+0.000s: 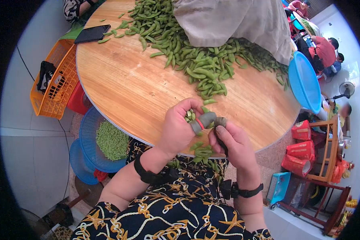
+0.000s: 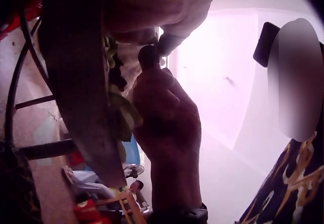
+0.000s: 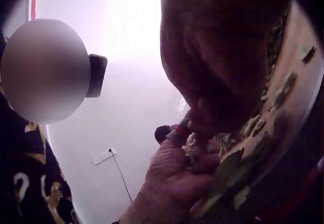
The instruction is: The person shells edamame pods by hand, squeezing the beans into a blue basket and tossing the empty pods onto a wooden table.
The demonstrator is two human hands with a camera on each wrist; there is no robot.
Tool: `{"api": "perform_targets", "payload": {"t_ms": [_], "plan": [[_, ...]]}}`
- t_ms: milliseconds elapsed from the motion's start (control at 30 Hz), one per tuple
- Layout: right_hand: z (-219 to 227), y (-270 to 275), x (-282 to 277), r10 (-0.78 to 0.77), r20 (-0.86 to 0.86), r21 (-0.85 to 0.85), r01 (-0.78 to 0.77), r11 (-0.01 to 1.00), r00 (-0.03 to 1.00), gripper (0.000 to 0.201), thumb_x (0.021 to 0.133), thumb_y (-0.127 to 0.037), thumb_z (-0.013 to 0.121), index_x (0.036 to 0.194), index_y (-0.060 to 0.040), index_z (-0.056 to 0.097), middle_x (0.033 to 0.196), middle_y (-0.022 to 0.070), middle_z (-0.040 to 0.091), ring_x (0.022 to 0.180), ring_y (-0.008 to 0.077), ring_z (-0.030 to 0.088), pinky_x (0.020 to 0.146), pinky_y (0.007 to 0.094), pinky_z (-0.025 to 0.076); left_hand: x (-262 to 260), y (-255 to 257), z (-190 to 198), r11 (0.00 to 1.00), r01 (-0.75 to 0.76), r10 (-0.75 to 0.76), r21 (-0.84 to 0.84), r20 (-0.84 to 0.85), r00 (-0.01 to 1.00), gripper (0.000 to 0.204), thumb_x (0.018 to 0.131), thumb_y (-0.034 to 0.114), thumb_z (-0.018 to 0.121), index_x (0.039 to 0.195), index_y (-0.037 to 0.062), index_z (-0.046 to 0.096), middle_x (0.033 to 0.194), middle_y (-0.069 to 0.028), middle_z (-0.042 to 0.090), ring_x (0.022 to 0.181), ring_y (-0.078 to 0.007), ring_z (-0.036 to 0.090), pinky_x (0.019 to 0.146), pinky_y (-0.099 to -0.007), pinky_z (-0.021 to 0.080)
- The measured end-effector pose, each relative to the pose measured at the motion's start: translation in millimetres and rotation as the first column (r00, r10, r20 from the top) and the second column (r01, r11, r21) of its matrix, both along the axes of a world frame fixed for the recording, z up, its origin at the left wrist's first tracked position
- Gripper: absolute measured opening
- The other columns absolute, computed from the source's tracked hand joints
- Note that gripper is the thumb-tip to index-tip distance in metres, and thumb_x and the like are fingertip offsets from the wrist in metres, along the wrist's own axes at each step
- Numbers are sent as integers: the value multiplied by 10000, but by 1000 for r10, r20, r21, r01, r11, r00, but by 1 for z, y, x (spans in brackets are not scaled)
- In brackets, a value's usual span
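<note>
My left hand (image 1: 175,130) holds several shelled green beans (image 1: 189,116) in its curled fingers. A grey finger cover (image 1: 206,119) with a red band is on its thumb. Facing it, my right hand (image 1: 240,145) wears dark covers on its fingertips and pinches close against the left thumb. A green edamame pod (image 1: 210,125) shows between the two hands, mostly hidden by the covers. Below them, several pods (image 1: 202,153) lie at the near table edge. In the right wrist view, the left hand (image 3: 169,176) shows its palm side, dim and dark.
A large heap of edamame pods (image 1: 176,36) covers the far part of the round wooden table (image 1: 120,76), partly under a grey cloth (image 1: 232,20). A phone (image 1: 93,34) lies at the left edge. Shelled beans fill a blue basket (image 1: 88,138) below; a blue basin (image 1: 304,82) stands right.
</note>
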State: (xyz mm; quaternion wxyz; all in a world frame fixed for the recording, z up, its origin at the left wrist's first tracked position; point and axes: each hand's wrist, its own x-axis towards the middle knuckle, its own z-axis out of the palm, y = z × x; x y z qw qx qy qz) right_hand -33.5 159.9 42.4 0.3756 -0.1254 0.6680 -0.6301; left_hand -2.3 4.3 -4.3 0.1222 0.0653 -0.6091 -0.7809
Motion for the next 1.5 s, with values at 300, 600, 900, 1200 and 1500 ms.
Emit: {"api": "perform_targets", "payload": {"t_ms": [300,600,900,1200,1500], "plan": [[2,-1,0,-65,80,-7,65,998,995,171,909,-131,447,798,-31,531,640,-30,495,530,41,432,473,184,353,2,-6,-6,786,354,-402,506,-17,916,133,799,82,619,920,27,613,751,6,586,639,-65,499,600,-208,421],[-13,-5,3,-28,-530,281,207,937,847,130,880,-102,498,809,-12,558,616,-38,485,545,26,411,474,187,326,-1,3,7,982,191,-191,12,36,981,153,789,118,654,880,20,581,734,23,556,695,-28,484,600,-178,419],[-21,2,-14,-81,-169,135,104,985,982,163,871,-145,522,855,9,574,632,-12,538,552,83,497,497,233,401,0,1,3,934,184,-216,305,74,974,292,826,54,581,1117,36,565,868,25,538,668,-14,485,561,-145,411],[-19,-14,-9,-12,-564,288,211,934,825,157,754,-139,644,800,4,598,593,125,546,509,170,513,495,301,405,-4,-1,2,865,134,-210,484,107,972,227,850,78,553,1076,61,547,830,26,539,619,-22,486,515,-134,385],[-16,-20,-4,-113,-675,215,341,915,729,103,761,-81,627,758,5,570,563,113,510,480,158,466,467,276,375,-2,-2,-4,846,162,-245,508,101,964,126,839,91,568,956,52,543,764,0,569,611,-53,531,507,-151,419]]}}
